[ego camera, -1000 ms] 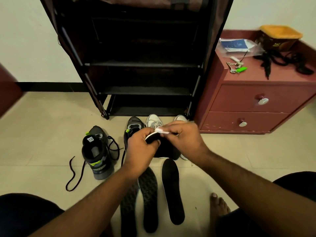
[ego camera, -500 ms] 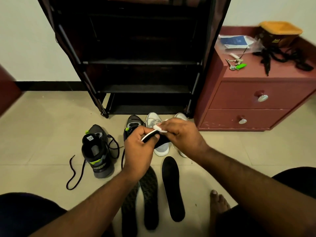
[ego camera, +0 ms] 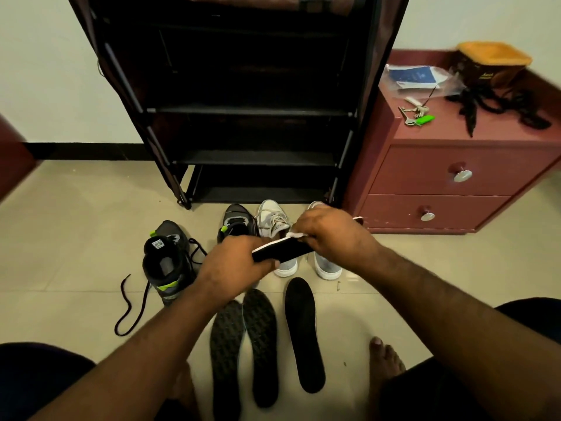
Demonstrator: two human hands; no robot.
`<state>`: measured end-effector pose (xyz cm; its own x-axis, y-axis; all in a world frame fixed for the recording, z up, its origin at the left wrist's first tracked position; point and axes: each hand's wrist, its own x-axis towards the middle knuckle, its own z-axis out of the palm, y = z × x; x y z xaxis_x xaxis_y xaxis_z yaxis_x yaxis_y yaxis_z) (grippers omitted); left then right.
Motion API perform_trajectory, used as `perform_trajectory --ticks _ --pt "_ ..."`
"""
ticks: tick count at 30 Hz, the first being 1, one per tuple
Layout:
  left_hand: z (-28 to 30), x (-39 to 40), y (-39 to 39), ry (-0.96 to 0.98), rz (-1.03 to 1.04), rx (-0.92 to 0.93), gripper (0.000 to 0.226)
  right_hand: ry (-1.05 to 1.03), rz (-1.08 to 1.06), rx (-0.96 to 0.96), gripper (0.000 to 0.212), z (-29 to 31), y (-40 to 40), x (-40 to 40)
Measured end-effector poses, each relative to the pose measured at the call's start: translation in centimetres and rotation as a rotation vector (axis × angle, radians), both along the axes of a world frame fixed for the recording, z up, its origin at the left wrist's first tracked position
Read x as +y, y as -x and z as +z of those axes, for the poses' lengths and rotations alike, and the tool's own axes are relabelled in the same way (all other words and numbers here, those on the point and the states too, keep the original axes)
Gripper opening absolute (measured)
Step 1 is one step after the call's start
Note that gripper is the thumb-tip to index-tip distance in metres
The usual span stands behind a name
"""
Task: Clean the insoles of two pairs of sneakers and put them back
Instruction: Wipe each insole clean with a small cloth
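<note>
Above the floor, both hands (ego camera: 239, 265) grip a black insole's (ego camera: 282, 249) ends.

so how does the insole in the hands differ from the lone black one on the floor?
The held insole is off the floor, gripped by the left hand and wiped with a white cloth pinched in the right hand; the floor insole lies flat, untouched. The held one shows a white edge; the floor one looks all black. Both are out of their shoes.

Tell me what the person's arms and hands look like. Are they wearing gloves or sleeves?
No gloves and no sleeves in view. The left hand and right hand are bare, and both forearms are bare right to the picture's edge. No watch, ring or bracelet shows.
</note>
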<state>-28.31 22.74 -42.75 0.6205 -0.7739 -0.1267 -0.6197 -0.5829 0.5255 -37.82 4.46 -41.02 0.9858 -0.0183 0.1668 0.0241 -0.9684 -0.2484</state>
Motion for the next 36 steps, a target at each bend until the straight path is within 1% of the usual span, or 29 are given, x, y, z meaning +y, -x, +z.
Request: perform_trajectory --ticks 2,4,5,8,10,13,16,19,20,22,24,25,26,28,30,31,32,33,36 --pt "0.0 -0.8 0.9 -0.05 0.028 -0.031 0.023 0.06 0.06 -0.024 0.017 -0.2 0.0 1.6" --pt "-0.3 -1.5 1.4 -0.092 0.072 -0.078 0.023 0.079 0.107 -0.127 0.017 -0.6 0.2 2.4" --pt "-0.4 -1.7 1.5 -0.076 0.094 -0.073 0.02 0.091 0.121 -0.171 0.02 -0.9 0.3 2.7" --pt "-0.8 -1.8 1.3 0.039 0.139 0.019 0.016 0.125 0.156 -0.233 0.024 -1.2 0.6 4.0" --pt "-1.0 -1.6 1.4 0.114 0.136 0.07 0.019 0.148 0.191 -0.255 0.025 -1.5 0.8 4.4" --pt "-1.5 -1.1 1.4 0.182 0.133 0.082 0.024 0.186 0.208 -0.25 0.027 -0.9 0.9 3.2" --pt "-1.6 -0.9 1.1 0.203 0.163 0.064 0.011 0.196 0.162 -0.269 0.028 0.3 1.1 0.4" --pt "-1.4 -0.9 1.2 0.213 0.155 0.02 0.014 0.185 -0.008 -0.286 0.036 0.9 1.6 -2.5" --pt "-1.4 -0.9 1.4 0.206 0.153 0.023 0.016 0.181 -0.035 -0.301 0.038 0.8 1.8 -2.7" --pt "-1.6 -0.8 1.5 0.221 0.167 0.059 0.017 0.209 0.023 -0.325 0.04 0.2 1.7 -1.3" --pt "-1.7 -0.7 1.5 0.241 0.174 0.079 0.015 0.211 0.173 -0.295 0.039 -0.5 1.7 1.0" --pt "-1.7 -0.7 1.4 0.248 0.17 0.08 0.014 0.196 0.213 -0.284 0.04 -0.4 1.7 1.3" --pt "-1.7 -0.6 1.2 0.254 0.166 0.076 0.014 0.186 0.207 -0.286 0.04 0.0 1.7 0.7" --pt "-1.6 -0.4 1.2 0.262 0.151 0.062 0.015 0.175 0.064 -0.33 0.037 1.0 1.7 -2.3" --pt "-1.5 -0.3 1.4 0.254 0.131 0.06 0.016 0.141 -0.133 -0.433 0.033 1.8 2.1 -5.6" --pt "-1.6 -0.2 1.5 0.251 0.131 0.065 0.017 0.129 -0.191 -0.452 0.032 2.0 2.2 -6.0" --pt "-1.6 -0.1 1.6 0.244 0.14 0.079 0.017 0.142 -0.199 -0.46 0.031 1.8 2.1 -5.5" --pt "-1.5 -0.1 1.6 0.243 0.151 0.1 0.017 0.173 -0.142 -0.445 0.03 1.3 1.8 -4.2" --pt "-1.2 0.0 1.2 0.258 0.168 0.151 0.012 0.213 0.164 -0.307 0.03 0.1 1.6 0.2"
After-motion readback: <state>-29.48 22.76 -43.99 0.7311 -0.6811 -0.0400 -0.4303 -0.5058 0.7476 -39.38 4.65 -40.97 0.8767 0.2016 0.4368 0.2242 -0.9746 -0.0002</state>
